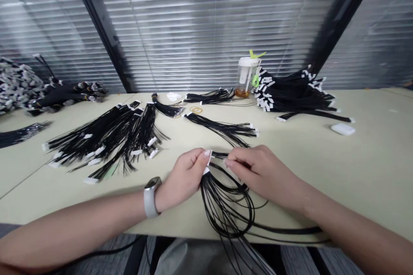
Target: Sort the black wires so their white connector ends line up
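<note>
My left hand (185, 175), with a grey-banded watch (151, 197) on its wrist, pinches a white connector (209, 157) between thumb and fingers. Just to the right, my right hand (264, 175) is closed, thumb against fingers, on black wires (221, 154) that run out of the connector. The tips of these wires are hidden by the fingers. A second white connector end (205, 171) shows under my left thumb. From it a looped bundle of black wires (227, 215) hangs down over the table's front edge and trails off to the right beneath my right forearm.
Black cables with white connectors (109, 137) lie spread at left. More bundles (222, 126) lie behind my hands, near yellow rubber bands (196, 110). A lidded cup (247, 77) stands beside a cable pile (290, 90). A white object (343, 129) sits at right; blinds (193, 30) rise behind.
</note>
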Tool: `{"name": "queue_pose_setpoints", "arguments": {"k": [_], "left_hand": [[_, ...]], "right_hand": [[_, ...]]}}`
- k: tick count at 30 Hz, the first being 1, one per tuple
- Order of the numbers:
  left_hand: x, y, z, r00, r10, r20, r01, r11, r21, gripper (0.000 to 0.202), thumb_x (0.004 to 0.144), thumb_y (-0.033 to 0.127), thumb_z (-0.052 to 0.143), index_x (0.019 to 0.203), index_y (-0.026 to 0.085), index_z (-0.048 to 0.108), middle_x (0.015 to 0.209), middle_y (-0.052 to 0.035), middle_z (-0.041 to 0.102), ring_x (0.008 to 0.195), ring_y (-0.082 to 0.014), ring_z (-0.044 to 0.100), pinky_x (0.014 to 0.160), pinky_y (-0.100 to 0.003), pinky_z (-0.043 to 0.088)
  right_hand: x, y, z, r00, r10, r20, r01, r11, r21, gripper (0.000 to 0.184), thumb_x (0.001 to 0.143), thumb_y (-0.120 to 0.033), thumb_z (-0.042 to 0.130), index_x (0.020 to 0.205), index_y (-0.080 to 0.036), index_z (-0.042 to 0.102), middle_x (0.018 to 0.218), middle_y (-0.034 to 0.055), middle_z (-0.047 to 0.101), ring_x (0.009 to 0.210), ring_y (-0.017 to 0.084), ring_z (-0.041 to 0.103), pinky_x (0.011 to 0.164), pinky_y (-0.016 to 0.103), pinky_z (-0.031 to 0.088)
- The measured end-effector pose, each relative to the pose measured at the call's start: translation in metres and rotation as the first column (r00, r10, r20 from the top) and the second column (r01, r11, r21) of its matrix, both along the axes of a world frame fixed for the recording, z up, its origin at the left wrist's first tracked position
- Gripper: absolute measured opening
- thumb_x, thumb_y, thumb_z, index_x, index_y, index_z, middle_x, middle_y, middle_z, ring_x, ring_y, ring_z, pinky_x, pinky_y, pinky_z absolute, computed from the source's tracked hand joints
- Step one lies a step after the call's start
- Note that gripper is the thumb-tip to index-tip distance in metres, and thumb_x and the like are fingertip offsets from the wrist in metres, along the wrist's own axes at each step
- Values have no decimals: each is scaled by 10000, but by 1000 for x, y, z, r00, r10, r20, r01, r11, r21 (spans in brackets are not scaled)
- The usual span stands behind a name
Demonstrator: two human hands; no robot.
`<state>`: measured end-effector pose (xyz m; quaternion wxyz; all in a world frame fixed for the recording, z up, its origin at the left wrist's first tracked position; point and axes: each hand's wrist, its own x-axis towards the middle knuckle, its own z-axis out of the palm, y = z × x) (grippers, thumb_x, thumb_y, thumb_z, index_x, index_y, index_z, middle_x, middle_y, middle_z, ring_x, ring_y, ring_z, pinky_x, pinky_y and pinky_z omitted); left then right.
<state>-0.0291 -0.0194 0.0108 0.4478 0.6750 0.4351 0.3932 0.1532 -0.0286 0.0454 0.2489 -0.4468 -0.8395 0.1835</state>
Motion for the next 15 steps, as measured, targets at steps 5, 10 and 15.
{"name": "queue_pose_setpoints", "arguments": {"k": [5, 10, 15], "left_hand": [[0, 0, -1, 1000, -8, 5, 8, 1000, -10, 370, 864, 445, 357, 653, 148, 423, 614, 32, 408, 588, -80, 372, 554, -214, 319], [0, -2, -1, 1000, -12, -4, 12, 1000, 10, 368, 864, 441, 361, 642, 151, 406, 608, 37, 390, 582, -76, 358, 549, -211, 314], [-1, -1, -1, 1000, -17, -16, 17, 1000, 24, 363, 868, 433, 356, 640, 153, 397, 604, 41, 376, 575, -74, 347, 541, -206, 308]], "right_hand": [[1, 1, 3, 1000, -24, -17, 23, 1000, -17, 219, 842, -245, 435, 655, -175, 524, 517, -63, 447, 484, 52, 372, 496, 185, 270], [0, 0, 2, 1000, 4, 1, -4, 999, -39, 238, 845, -242, 426, 631, -171, 501, 512, -63, 429, 487, 54, 362, 491, 190, 264], [0, 1, 2, 1000, 16, 1, -16, 998, -57, 266, 859, -253, 408, 618, -167, 479, 524, -59, 435, 500, 56, 372, 498, 195, 263]]}}
